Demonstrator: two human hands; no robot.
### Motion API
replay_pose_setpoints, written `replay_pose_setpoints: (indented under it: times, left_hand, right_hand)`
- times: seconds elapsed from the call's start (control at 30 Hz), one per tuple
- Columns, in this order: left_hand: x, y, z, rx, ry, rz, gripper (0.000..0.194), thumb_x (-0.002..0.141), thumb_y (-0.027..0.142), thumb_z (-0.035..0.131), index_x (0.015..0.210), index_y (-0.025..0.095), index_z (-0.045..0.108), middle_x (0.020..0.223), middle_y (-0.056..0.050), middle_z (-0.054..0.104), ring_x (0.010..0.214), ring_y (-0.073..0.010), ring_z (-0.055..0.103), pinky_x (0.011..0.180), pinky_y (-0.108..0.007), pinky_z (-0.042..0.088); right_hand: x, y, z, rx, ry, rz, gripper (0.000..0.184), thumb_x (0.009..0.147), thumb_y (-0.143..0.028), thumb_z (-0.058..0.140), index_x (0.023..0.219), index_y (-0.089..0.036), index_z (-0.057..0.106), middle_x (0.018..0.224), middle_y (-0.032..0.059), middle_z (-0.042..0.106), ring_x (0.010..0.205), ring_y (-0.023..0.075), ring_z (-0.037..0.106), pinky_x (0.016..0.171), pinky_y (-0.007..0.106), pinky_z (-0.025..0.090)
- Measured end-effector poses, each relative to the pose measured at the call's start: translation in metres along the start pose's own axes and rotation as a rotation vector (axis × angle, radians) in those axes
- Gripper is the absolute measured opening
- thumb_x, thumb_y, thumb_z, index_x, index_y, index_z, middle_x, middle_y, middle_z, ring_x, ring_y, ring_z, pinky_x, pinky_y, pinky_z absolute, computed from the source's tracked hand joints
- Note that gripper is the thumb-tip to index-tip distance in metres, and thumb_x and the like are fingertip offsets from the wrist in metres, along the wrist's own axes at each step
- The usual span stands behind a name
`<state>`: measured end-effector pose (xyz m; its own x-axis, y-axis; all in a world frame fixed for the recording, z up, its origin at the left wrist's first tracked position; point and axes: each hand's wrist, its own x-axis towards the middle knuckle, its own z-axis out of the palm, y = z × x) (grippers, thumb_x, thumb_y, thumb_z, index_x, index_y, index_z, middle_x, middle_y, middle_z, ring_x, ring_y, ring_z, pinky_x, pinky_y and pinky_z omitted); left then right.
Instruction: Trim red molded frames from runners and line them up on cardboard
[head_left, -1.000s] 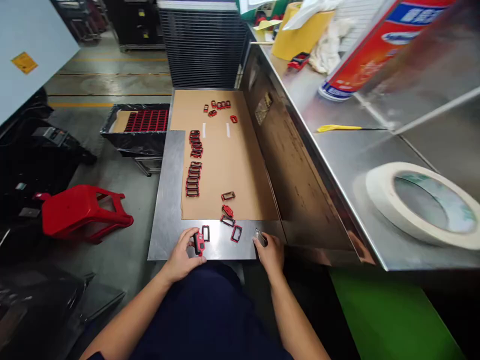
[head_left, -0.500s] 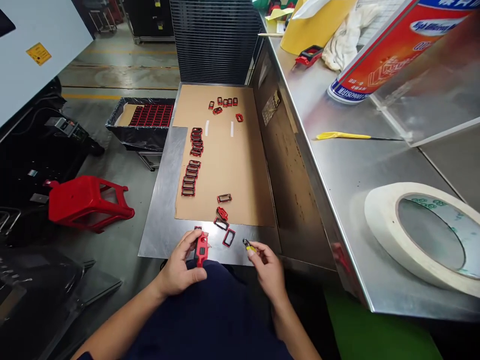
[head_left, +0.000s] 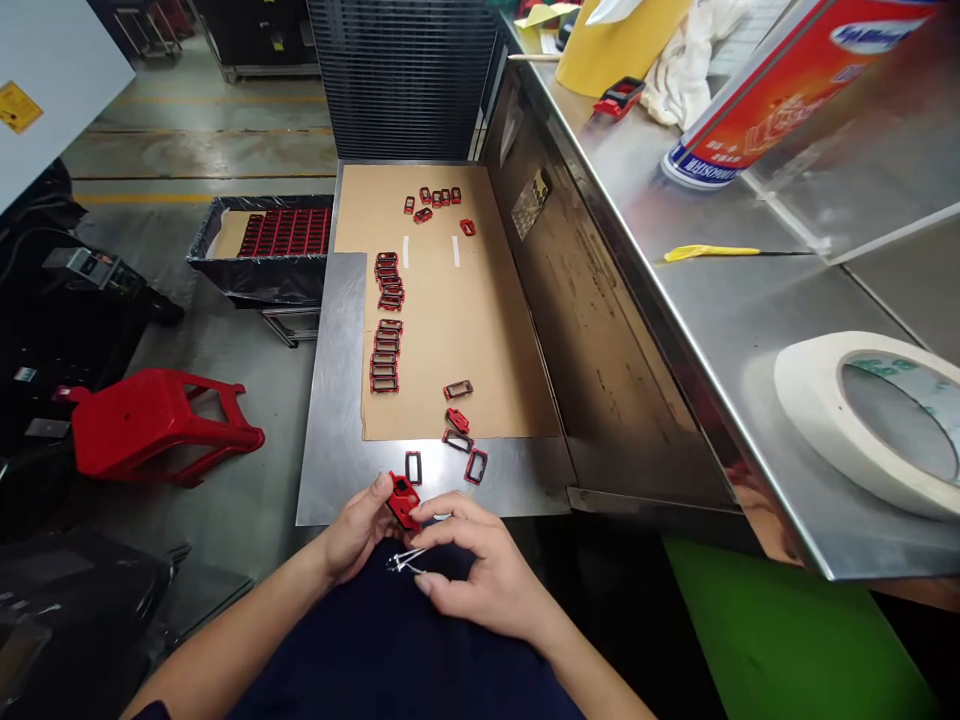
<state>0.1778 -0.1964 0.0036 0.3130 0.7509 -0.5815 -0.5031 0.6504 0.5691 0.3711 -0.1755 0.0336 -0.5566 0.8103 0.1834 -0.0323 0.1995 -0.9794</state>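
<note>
My left hand (head_left: 354, 530) is shut on a red plastic frame-shaped part (head_left: 403, 502) over the near edge of a steel plate (head_left: 330, 400). My right hand (head_left: 480, 565) closes in beside it, pinching small metal tweezers (head_left: 406, 562) whose tips point left, just below the red part. Two black-and-red rectangular frames (head_left: 413, 467) (head_left: 475, 466) lie on the steel just beyond my hands. Several more lie in two columns and small groups on a brown cardboard sheet (head_left: 450, 320). My lap lies directly below both hands.
A black-lined bin (head_left: 262, 280) with rows of red parts stands left of the plate, and a red plastic stool (head_left: 157, 425) lies on its side on the floor. To the right, a steel bench (head_left: 720, 320) holds a tape roll, a spray can and a yellow-handled knife.
My right hand has moved left and toward me, up against the red part. The left hand has dropped slightly, and the tool in the right hand now shows as metal tweezers.
</note>
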Motion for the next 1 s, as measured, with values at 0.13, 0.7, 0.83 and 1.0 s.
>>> replay_pose_setpoints:
  times: [0.13,0.7,0.83,1.0]
  left_hand:
    - [-0.004,0.003,-0.011,0.027,0.029,-0.021,0.066,0.071,0.076,0.068,0.09,0.012,0.068,0.08,-0.006,0.07,0.078,-0.0175,0.063,0.076,-0.028,0.046]
    - [-0.015,0.019,-0.033,1.125,0.034,0.67,0.082,0.073,0.031,0.08,0.144,0.024,0.039,0.14,-0.013,0.048,0.128,-0.0289,0.051,0.109,-0.045,0.044]
    - [-0.014,0.02,-0.029,1.216,0.022,0.753,0.078,0.074,0.018,0.073,0.143,0.021,0.038,0.133,-0.013,0.052,0.123,-0.0271,0.056,0.106,-0.045,0.049]
    - [-0.013,0.022,-0.03,1.228,0.004,0.791,0.08,0.074,0.018,0.072,0.145,0.021,0.035,0.136,-0.015,0.049,0.126,-0.028,0.054,0.106,-0.046,0.05]
  right_hand:
    - [0.005,-0.002,0.013,0.067,-0.059,-0.053,0.019,0.085,-0.026,0.075,0.102,-0.019,0.072,0.105,0.0052,0.068,0.107,0.02,0.061,0.102,0.035,0.049]
    - [0.005,0.018,0.027,1.008,0.117,0.347,0.022,0.083,-0.033,0.083,0.101,-0.022,0.077,0.109,0.0066,0.068,0.097,0.0142,0.065,0.094,0.021,0.049]
    - [0.007,0.018,0.026,1.068,0.12,0.404,0.021,0.081,-0.032,0.083,0.098,-0.02,0.078,0.102,0.0074,0.069,0.088,0.0132,0.066,0.089,0.02,0.051]
    - [0.01,0.02,0.025,1.066,0.101,0.433,0.021,0.08,-0.031,0.083,0.096,-0.018,0.078,0.1,0.0091,0.069,0.086,0.0135,0.066,0.086,0.02,0.052]
